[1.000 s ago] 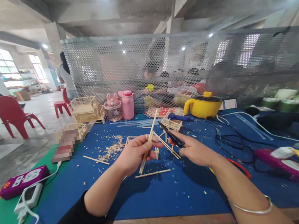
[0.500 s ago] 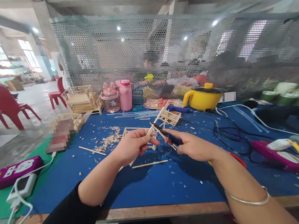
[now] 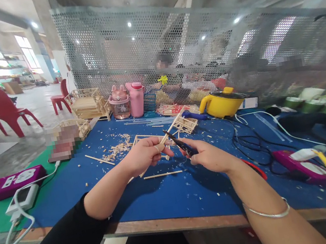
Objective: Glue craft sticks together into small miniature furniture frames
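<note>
My left hand (image 3: 146, 155) is closed around thin wooden sticks (image 3: 172, 126), which point up and away from me to the right. Dark pliers (image 3: 183, 145) with blue-black handles are gripped in my right hand (image 3: 209, 155). Their jaws lie against the sticks just past my left fingertips; whether they bite into the wood I cannot tell. Behind and below my left hand stands a partly hidden stick frame (image 3: 140, 137). One loose stick (image 3: 162, 175) lies on the blue mat in front of my hands.
Wood scraps (image 3: 121, 147) litter the blue mat (image 3: 164, 201). A small wooden frame (image 3: 186, 124), a blue-handled tool (image 3: 195, 115) and a yellow pot (image 3: 223, 103) stand behind. Pink bottles (image 3: 136, 99) are at the back, black cables (image 3: 248, 140) right, a phone (image 3: 65, 143) left.
The view has tilted slightly, so the scene sits a little higher. The handles of the pliers look closer together in my right hand. My left hand keeps its hold on the sticks.
</note>
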Demonstrator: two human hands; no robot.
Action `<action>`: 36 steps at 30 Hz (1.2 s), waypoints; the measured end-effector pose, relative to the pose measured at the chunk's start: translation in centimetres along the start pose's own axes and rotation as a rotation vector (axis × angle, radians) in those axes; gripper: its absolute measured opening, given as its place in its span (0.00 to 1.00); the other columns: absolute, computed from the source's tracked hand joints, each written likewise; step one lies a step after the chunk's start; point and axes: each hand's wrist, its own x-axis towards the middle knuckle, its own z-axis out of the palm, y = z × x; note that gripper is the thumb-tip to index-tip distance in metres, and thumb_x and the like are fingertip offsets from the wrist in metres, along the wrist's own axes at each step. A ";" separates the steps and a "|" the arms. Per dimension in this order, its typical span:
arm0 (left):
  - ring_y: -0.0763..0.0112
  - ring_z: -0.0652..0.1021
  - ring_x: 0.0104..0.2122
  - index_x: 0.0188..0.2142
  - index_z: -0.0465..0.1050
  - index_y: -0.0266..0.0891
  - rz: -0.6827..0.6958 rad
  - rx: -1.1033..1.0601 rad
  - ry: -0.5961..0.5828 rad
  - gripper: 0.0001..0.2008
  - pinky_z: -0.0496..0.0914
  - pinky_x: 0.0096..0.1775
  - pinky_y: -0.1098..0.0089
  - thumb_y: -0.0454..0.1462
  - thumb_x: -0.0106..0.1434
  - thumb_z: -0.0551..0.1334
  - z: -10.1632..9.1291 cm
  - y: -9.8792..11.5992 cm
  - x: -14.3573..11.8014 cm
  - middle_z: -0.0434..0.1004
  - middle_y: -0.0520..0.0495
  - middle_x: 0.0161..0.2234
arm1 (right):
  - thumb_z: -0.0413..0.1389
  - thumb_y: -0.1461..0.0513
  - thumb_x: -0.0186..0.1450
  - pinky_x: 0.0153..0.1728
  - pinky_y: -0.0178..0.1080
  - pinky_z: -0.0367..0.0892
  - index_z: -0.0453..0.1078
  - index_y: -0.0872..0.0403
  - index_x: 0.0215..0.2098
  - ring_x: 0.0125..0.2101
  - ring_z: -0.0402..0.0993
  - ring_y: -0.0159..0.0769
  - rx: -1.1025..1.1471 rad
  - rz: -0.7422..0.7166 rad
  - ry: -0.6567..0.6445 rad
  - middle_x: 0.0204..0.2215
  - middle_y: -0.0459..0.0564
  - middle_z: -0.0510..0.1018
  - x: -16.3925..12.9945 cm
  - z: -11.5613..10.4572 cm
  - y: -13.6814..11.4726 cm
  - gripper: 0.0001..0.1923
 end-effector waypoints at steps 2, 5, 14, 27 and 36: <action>0.86 0.56 0.15 0.32 0.72 0.35 0.017 0.036 0.007 0.10 0.50 0.18 0.78 0.41 0.59 0.60 0.0 -0.1 0.0 0.75 0.48 0.27 | 0.47 0.71 0.47 0.35 0.35 0.62 0.66 0.53 0.50 0.31 0.64 0.32 -0.043 -0.051 0.038 0.32 0.45 0.71 0.2 0.3 0.4 0.31; 0.85 0.56 0.14 0.30 0.72 0.35 0.057 0.137 0.074 0.13 0.51 0.17 0.78 0.43 0.60 0.58 0.2 -0.1 -0.1 0.73 0.50 0.24 | 0.46 0.71 0.50 0.35 0.35 0.62 0.66 0.53 0.46 0.32 0.65 0.33 -0.143 -0.103 0.081 0.32 0.45 0.72 0.4 0.9 0.7 0.26; 0.83 0.56 0.10 0.29 0.70 0.36 -0.074 0.151 0.332 0.11 0.49 0.14 0.77 0.40 0.61 0.56 0.8 -0.4 0.7 0.68 0.54 0.16 | 0.49 0.71 0.50 0.46 0.44 0.58 0.64 0.61 0.49 0.44 0.66 0.49 -0.740 -0.060 0.560 0.42 0.63 0.72 1.2 3.4 -0.4 0.26; 0.85 0.56 0.13 0.32 0.69 0.37 0.090 0.015 0.089 0.14 0.51 0.15 0.80 0.46 0.61 0.57 0.6 0.3 -0.1 0.66 0.56 0.18 | 0.48 0.68 0.47 0.26 0.32 0.59 0.66 0.54 0.41 0.24 0.60 0.30 0.038 -0.025 0.426 0.25 0.42 0.67 1.4 -1.1 2.4 0.23; 0.84 0.56 0.12 0.31 0.67 0.37 0.043 -0.011 0.237 0.11 0.50 0.14 0.80 0.43 0.61 0.57 0.2 -0.1 0.4 0.64 0.56 0.17 | 0.50 0.69 0.52 0.37 0.42 0.64 0.68 0.59 0.47 0.40 0.72 0.49 -0.579 0.523 0.297 0.42 0.63 0.75 1.2 -3.0 5.4 0.24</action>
